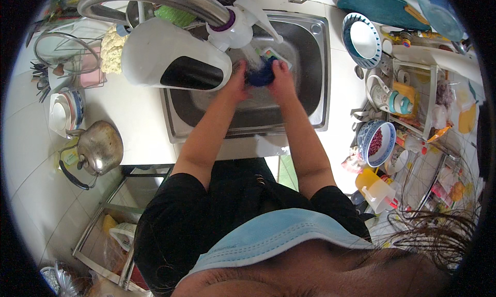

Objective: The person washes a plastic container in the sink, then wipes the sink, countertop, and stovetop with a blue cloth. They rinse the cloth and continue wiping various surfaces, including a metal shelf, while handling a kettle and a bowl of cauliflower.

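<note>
Both hands are inside the stainless steel sink (310, 84), under a stream of water (252, 57) from the faucet (232, 29). A dark blue object (260, 75), perhaps a cup or small bowl, lies between them. My left hand (238, 82) is on its left side, partly behind the white faucet housing (147, 53). My right hand (281, 80) grips its right edge, fingers curled over it. Just behind the blue object rests a white item with coloured marks (277, 56); its kind is unclear.
Left of the sink stand a metal kettle (101, 148), stacked bowls (66, 111), a wire rack (66, 57) and a cauliflower (112, 51). On the right are a slotted basket (361, 41), a patterned bowl of red beans (376, 143), a bottle (387, 97) and a plastic jug (375, 190).
</note>
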Motion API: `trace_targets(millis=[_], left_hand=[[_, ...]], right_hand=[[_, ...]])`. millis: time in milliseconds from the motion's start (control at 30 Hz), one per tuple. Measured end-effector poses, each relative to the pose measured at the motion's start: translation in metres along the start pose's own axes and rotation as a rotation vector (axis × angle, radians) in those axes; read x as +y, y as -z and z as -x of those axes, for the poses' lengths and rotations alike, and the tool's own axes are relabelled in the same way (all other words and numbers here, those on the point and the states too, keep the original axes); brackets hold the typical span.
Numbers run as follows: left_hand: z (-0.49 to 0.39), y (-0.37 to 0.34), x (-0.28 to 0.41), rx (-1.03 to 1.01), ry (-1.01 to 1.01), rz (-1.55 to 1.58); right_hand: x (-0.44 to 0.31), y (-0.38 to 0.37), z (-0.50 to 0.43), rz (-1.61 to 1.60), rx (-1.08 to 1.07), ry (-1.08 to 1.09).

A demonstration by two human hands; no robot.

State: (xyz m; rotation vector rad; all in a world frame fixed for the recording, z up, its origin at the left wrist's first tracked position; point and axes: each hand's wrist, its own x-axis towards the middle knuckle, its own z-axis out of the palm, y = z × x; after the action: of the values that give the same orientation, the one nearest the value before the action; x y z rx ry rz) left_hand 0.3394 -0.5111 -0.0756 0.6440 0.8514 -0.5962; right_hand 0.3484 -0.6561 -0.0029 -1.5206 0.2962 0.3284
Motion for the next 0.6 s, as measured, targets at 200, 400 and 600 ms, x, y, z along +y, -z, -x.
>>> trace_targets(millis=[200,400,600], left_hand=[[-0.027,-0.011,-0.027,-0.367,-0.088,0.094],[-0.028,-0.038,-0.034,-0.023,-0.146,0.070],[-0.032,-0.021,-0.025,-0.258,-0.097,0.155]], right_hand=[[-0.002,-0.032,0.008,0.648,-0.011,-0.004],[-0.006,-0.027,-0.017,0.539,0.560,0.220],[0.019,-0.036,-0.004,0.707,0.298,0.134]])
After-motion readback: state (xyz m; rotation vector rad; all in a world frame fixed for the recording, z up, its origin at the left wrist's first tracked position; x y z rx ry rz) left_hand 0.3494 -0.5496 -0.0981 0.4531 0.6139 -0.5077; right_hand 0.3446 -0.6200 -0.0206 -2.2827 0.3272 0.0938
